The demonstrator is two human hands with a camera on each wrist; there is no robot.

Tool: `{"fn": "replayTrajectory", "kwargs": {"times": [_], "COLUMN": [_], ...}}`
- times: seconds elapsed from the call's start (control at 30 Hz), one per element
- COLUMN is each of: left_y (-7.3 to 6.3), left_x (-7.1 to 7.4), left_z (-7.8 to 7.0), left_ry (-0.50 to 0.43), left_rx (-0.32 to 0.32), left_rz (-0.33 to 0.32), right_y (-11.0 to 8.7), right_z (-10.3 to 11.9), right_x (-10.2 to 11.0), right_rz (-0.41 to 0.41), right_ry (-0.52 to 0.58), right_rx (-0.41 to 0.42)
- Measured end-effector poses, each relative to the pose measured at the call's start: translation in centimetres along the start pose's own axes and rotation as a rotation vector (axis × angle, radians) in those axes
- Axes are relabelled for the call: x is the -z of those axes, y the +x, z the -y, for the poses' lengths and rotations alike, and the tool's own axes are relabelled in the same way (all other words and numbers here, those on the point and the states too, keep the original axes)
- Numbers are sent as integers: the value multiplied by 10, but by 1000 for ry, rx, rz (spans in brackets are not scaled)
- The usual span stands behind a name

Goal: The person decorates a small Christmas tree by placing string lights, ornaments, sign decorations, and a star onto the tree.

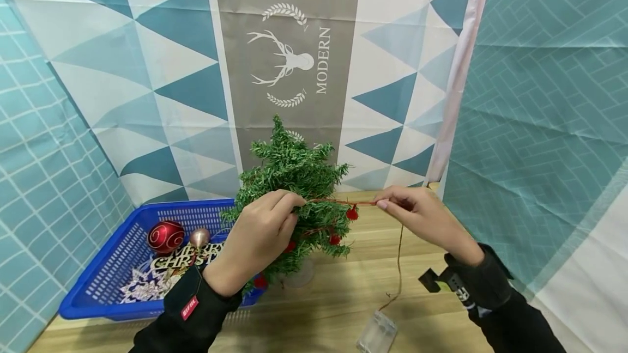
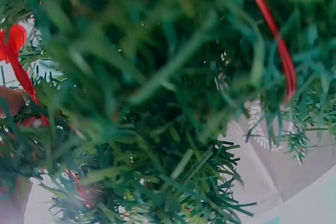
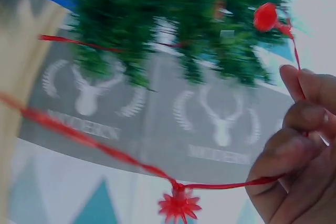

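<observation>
A small green artificial Christmas tree (image 1: 289, 170) stands in front of me, with a red light string (image 1: 338, 201) around its branches. My left hand (image 1: 265, 230) is at the front of the tree, pinching the string. To the right of the tree, my right hand (image 1: 417, 214) pinches the same string, which runs nearly straight between both hands. A red light (image 1: 352, 212) hangs below that stretch. In the right wrist view, a red spiky light (image 3: 179, 203) hangs on the wire. Branches mostly hide the left fingers (image 2: 10, 100) in the left wrist view.
At left, a blue plastic basket (image 1: 93, 287) holds a red ball ornament (image 1: 165, 236), a smaller pinkish ball (image 1: 199, 238), a gold lettered sign (image 1: 183, 257) and white snowflakes (image 1: 144, 286). A clear battery box (image 1: 376, 332) lies on the wooden table (image 1: 333, 304), its wire rising toward the right hand.
</observation>
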State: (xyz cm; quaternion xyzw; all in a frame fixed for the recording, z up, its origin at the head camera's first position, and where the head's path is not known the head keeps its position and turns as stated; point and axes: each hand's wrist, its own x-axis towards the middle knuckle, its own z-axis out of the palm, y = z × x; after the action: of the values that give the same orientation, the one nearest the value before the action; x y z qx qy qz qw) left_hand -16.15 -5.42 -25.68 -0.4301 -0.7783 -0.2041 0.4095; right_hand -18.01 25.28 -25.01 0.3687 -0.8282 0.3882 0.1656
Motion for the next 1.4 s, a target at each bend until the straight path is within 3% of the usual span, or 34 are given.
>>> {"fn": "replayTrajectory", "kwargs": {"times": [0.1,0.33,0.5,0.6,0.7,0.9,1.07,1.17,1.4], "left_y": [-4,-1,13,20,22,15,10,7,-1], "left_x": [2,8,5,1,-2,-1,2,5,12], "left_z": [1,-7,-20,-25,-25,-20,-15,-12,-6], "left_ry": [25,132,310,454,519,454,379,310,241], "left_rx": [17,80,-29,-119,-152,-132,-135,-126,-138], "left_rz": [-12,-14,-2,55,107,101,48,32,14], "right_y": [-8,-27,-35,-35,-34,-37,-37,-31,7], "right_z": [-11,-14,-9,-8,-10,-19,-20,-12,9], "right_x": [-15,-54,-67,-69,-68,-63,-56,-48,-25], "right_rz": [54,231,291,293,303,404,477,417,203], "right_ry": [36,291,329,346,353,376,422,385,152], "right_rx": [-51,-147,-170,-169,-169,-206,-117,-60,93]}}
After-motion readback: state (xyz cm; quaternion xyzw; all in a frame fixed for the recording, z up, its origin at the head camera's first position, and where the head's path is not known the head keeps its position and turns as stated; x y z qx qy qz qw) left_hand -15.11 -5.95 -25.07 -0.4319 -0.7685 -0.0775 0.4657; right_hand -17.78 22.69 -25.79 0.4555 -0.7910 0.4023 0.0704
